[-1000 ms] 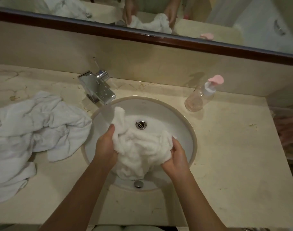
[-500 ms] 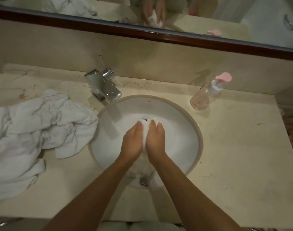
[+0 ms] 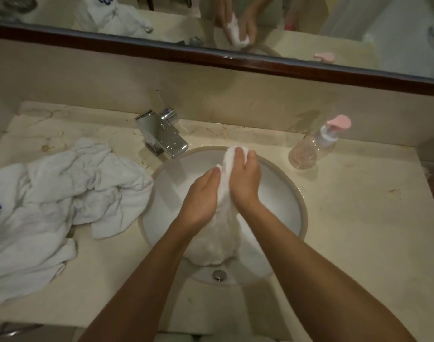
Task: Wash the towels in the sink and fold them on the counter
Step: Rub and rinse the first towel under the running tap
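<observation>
Head view: A person stands at a bathroom sink (image 3: 280,193) and works a small white towel (image 3: 218,240) between both hands above the bowl. The left hand (image 3: 201,198) and the right hand (image 3: 243,178) press palm to palm with the cloth squeezed between them; the grip of each is flat against the fabric, fingers nearly straight and close together. A bunched end of the towel sticks out past the fingertips (image 3: 239,151), near the far rim of the bowl, while the rest hangs down under the wrists into the basin, just above the overflow fitting (image 3: 219,275). A chrome tap (image 3: 164,137) sits at the back left of the sink. On the marble worktop (image 3: 354,230) to the left lies a heap of crumpled white towels (image 3: 50,206), one with blue stitching, its nearest corner drooping to the sink's edge. A clear pump bottle (image 3: 312,149) with a pink top stands at the back right. The mirror (image 3: 297,23) above reflects the hands and towel.
</observation>
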`<state>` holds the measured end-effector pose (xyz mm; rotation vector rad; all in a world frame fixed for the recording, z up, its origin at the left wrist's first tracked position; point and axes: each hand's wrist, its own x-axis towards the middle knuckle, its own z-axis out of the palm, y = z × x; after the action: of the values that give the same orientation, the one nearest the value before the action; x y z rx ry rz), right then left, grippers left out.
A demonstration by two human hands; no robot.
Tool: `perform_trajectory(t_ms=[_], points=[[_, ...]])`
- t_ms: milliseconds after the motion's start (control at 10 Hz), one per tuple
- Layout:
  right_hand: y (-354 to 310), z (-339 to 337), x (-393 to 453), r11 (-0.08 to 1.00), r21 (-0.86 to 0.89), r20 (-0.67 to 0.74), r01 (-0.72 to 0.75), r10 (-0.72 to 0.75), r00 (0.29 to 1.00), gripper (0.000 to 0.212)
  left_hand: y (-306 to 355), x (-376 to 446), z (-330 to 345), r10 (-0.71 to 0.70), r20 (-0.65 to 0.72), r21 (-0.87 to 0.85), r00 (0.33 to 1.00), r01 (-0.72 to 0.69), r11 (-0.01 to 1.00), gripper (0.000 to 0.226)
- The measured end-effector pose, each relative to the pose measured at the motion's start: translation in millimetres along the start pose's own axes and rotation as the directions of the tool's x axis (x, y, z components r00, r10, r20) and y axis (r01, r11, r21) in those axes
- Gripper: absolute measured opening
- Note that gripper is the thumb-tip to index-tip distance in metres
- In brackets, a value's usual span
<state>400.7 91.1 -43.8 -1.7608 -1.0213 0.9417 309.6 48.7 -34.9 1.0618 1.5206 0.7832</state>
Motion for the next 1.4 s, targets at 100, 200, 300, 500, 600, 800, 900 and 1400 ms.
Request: perform_trajectory(t_ms=[100, 200, 300, 500, 600, 800, 900, 1400], points=[[6, -19, 25, 0.981, 0.157, -0.016, -0.111, 0.115, 0.993, 0.024, -3, -11, -1, 0.110, 0.089, 0.045, 0.990, -0.114, 0.992, 0.040], [16, -52, 25, 0.784, 0.544, 0.103, -0.301, 0.293, 0.951, 0.040, -23, -7, -28, -0.033, -0.010, -0.035, 0.999, 0.033, 0.999, 0.041], [48, -84, -3, 0.778, 0.400, 0.279, -0.485, 0.400, 0.873, 0.047, -52, -17, -50, -0.176, 0.025, -0.061, 0.984, 0.177, 0.982, 0.023], [155, -91, -31, 0.698, -0.676, 0.372, -0.236, 0.599, 0.709, 0.031, -99, -21, -40, -0.429, 0.134, 0.137, 0.893, 0.412, 0.901, 0.020], [177, -82, -42, 0.602, -0.759, 0.294, -0.247, 0.656, 0.695, 0.034, -131, -8, -35, -0.329, -0.013, 0.171, 0.944, 0.326, 0.930, 0.032], [184, -66, -39, 0.592, -0.204, 0.376, -0.780, 0.783, 0.496, 0.032, -157, 11, -34, -0.513, 0.177, 0.188, 0.840, 0.483, 0.855, 0.043], [187, -49, -44, 0.541, -0.142, 0.411, -0.829, 0.794, 0.448, 0.072, -124, -8, -4, -0.742, 0.178, 0.157, 0.647, 0.725, 0.670, 0.029], [87, -67, -22, 0.750, 0.288, 0.379, -0.595, 0.482, 0.790, 0.030, -109, 11, -39, -0.477, 0.032, -0.489, 0.878, 0.430, 0.759, 0.038]])
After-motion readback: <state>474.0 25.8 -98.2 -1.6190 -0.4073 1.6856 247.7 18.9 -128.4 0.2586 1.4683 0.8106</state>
